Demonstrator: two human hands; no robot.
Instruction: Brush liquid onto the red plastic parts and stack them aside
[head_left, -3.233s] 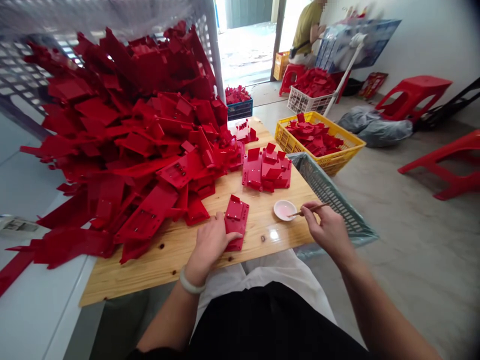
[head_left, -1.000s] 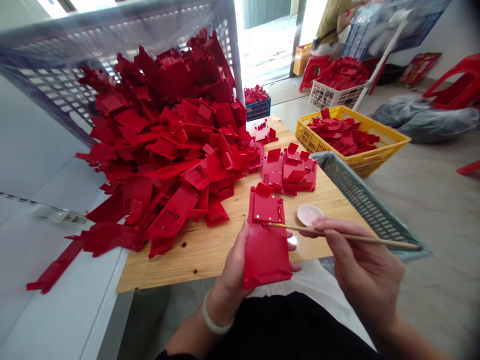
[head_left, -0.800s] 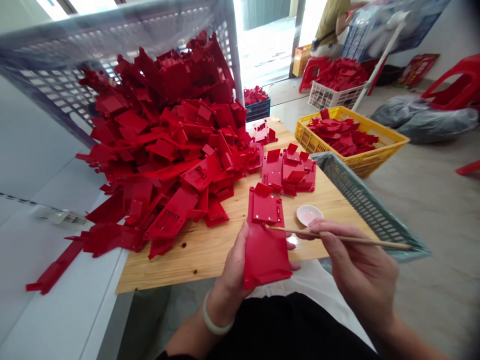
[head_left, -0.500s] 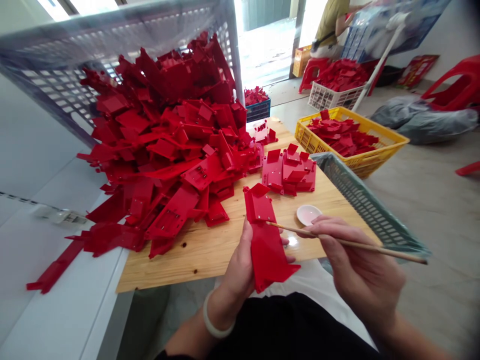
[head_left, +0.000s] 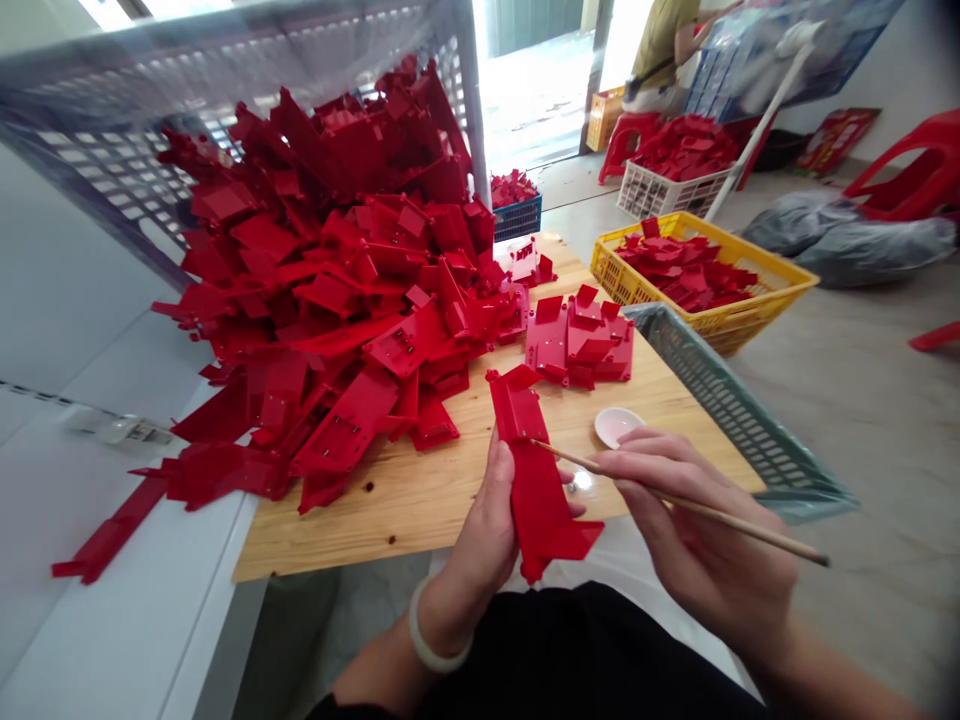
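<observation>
My left hand (head_left: pixel 486 520) grips a long red plastic part (head_left: pixel 536 490) from its left side and from beneath, the fingertips showing past its right edge. Tabs stand up at the part's far and near ends. In my right hand (head_left: pixel 705 530) is a thin wooden brush (head_left: pixel 675 495), pinched like a pen. Its tip meets the part near the base of the far raised section. Just beyond my right fingers a small white dish (head_left: pixel 619 426) sits on the wooden board (head_left: pixel 352 535). Several red parts (head_left: pixel 577 342) lie flat behind it.
A tipped grey crate (head_left: pixel 97 110) spills a large heap of red parts (head_left: pixel 360 270) over the board's left. To the right are a green crate (head_left: pixel 720 400) and a yellow crate (head_left: pixel 780 285) of red parts. Farther back, a person (head_left: pixel 664 50) is beside a fan (head_left: pixel 787 60).
The red part in my left hand has turned slightly. My right hand and the brush have shifted a little left, the brush's rear end dipping lower.
</observation>
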